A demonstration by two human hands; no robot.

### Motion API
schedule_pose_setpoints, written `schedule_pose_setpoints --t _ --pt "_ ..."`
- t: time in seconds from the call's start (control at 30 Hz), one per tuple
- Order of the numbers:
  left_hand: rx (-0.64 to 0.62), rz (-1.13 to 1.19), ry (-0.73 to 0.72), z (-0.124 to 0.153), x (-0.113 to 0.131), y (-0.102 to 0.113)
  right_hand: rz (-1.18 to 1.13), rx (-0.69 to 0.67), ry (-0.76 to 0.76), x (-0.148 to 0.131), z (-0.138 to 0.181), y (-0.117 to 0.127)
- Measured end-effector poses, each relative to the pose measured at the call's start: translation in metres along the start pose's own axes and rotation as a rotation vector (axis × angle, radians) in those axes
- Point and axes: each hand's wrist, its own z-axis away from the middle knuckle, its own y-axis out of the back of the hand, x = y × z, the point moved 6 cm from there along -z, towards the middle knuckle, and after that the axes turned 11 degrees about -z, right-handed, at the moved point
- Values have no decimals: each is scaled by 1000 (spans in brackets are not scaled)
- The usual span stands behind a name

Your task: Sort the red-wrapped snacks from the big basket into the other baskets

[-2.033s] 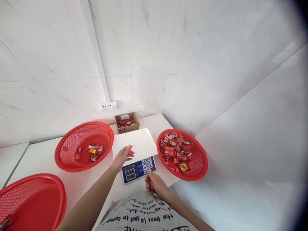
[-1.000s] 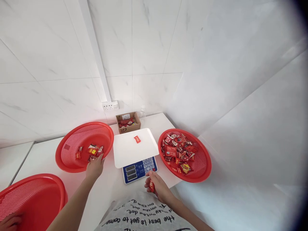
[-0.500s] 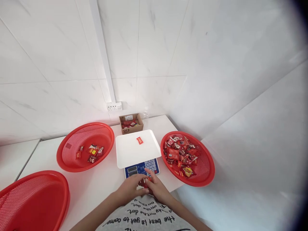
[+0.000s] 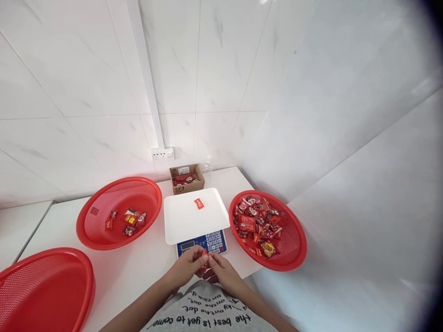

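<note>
My left hand (image 4: 187, 267) and my right hand (image 4: 219, 271) meet at the table's front edge, both pinching a small red candy packet (image 4: 204, 256) between their fingertips. Just beyond them sits a scale with a blue keypad (image 4: 202, 243) and a white weighing tray (image 4: 180, 221). One red packet (image 4: 198, 203) lies on that tray. To the right a red mesh basket (image 4: 294, 249) is full of several red candy packets. To the left another red basket (image 4: 93, 230) holds a few packets (image 4: 129, 218).
A small open cardboard box (image 4: 187, 178) with red packets stands behind the scale against the tiled wall, below a wall socket (image 4: 161, 154). A third red basket (image 4: 44, 286) sits at the near left. The white table ends just right of the full basket.
My left hand left a packet on the tray, reached to the left basket, then came back to my right hand. Both now pinch the packet that the right hand held.
</note>
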Motion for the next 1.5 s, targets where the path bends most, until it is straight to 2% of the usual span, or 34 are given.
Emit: schedule_pose_setpoints --t 0.1,0.23,0.47,0.57,0.67,0.77,0.83,0.93,1.07,1.27,1.4,1.5 --pt "83 27 22 -6 -5 7 22 14 -12 1 0 3" --pt "253 43 55 -21 -6 32 8 58 -27 3 -2 11" --pt "427 60 -2 -46 28 84 -1 129 5 4 -2 29" --pt "483 15 29 -48 25 93 47 199 61 -2 0 46" --pt "441 -111 82 -47 4 86 149 318 148 -14 -1 79" --pt "292 -163 120 -42 -22 62 393 520 253 -32 -1 127" --pt "181 -175 133 -37 -35 44 543 642 272 -41 -1 160" --pt "103 -266 104 -31 -39 25 619 709 207 -44 -8 202" --pt "64 -380 96 -32 -30 17 734 738 151 -52 -25 240" --pt "44 -433 94 -41 -17 17 896 738 93 -74 -63 266" --pt "24 -468 95 -42 -15 11 958 651 36 -64 -76 258" --pt "-21 -486 95 -41 -15 5 981 581 34 -47 -72 244"
